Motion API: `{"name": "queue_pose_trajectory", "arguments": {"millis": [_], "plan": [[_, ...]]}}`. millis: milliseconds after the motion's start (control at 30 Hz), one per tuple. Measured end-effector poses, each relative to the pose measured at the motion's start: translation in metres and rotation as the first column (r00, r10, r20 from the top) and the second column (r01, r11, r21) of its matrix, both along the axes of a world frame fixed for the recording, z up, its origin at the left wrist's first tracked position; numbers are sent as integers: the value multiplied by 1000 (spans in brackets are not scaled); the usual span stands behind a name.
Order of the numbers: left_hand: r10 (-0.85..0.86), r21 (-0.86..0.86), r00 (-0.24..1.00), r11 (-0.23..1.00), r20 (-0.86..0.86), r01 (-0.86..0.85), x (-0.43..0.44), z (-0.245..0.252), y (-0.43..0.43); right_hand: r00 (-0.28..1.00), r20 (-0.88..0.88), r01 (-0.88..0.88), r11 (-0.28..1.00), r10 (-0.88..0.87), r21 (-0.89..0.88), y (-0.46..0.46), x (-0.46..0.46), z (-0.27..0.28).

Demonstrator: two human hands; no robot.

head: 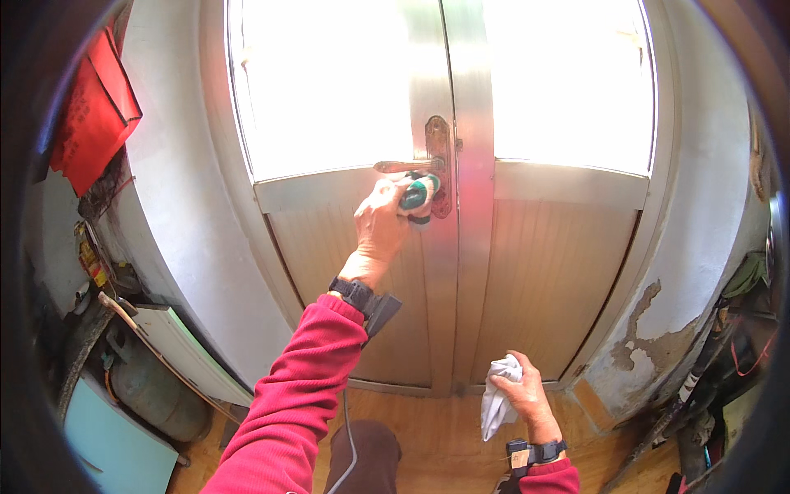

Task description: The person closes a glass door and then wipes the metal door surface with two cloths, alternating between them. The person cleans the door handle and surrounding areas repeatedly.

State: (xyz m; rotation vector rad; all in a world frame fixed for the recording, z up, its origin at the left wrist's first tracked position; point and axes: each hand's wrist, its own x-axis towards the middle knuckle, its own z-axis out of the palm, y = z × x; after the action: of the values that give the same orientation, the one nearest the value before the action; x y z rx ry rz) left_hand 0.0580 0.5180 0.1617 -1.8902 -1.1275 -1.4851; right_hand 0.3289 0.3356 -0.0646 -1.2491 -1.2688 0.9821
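Note:
My left hand (384, 213) is raised to the double door and grips a green-and-white cloth (418, 194). The cloth is at the lower part of a rusty brown lock plate (439, 139), just beneath the lever handle (401, 166). Whether the cloth presses on the plate is hard to tell. Lower down on the right, my right hand (524, 386) holds a crumpled white cloth (498, 404) above the floor, apart from the door. Both wrists wear dark straps with small devices.
Metal door frames (472, 247) with bright glass stand ahead. On the left are a gas cylinder (157, 383), a long wooden stick (145, 336), a light blue panel (117, 441) and a hanging red bag (95, 117). Peeling wall plaster (654, 346) and clutter line the right. A grey cable (349, 426) hangs below.

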Motion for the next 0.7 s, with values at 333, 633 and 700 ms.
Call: {"name": "queue_pose_trajectory", "arguments": {"millis": [333, 633, 700], "plan": [[-200, 240, 707, 970, 678, 45, -29, -11, 27, 999, 38, -34, 999, 34, -7, -5, 2, 3], [48, 229, 994, 971, 99, -70, 41, -41, 10, 990, 132, -45, 999, 43, 12, 0, -2, -4], [32, 231, 987, 971, 160, -69, 27, -28, 12, 990, 135, -48, 999, 45, 17, 0, -2, -2]]}}
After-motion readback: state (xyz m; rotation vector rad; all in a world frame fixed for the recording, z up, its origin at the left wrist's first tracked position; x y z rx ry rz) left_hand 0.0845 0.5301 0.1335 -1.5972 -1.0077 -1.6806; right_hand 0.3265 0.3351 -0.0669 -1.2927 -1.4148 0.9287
